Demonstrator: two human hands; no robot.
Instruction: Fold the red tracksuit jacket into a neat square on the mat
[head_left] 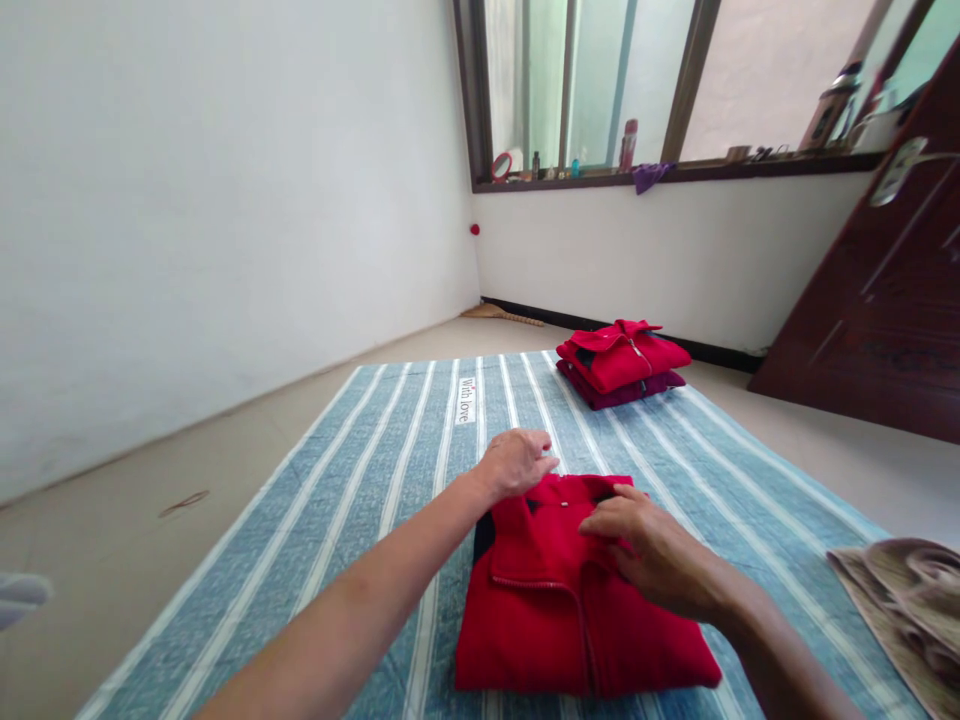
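Note:
A folded red jacket [555,610] with a zip lies on a blue-and-white striped mat [375,470] in front of me. My left hand [516,462] rests at the jacket's far left corner, fingers curled down onto the collar edge. My right hand [645,550] lies flat on the jacket's upper right part, fingers pressed against the cloth near the collar. Neither hand lifts the garment off the mat.
A stack of folded clothes [621,360], red on top of dark purple, sits at the mat's far end. A beige cloth [907,610] lies at the right edge. A dark wooden door [885,300] stands right. Small bottles line the window sill [675,172].

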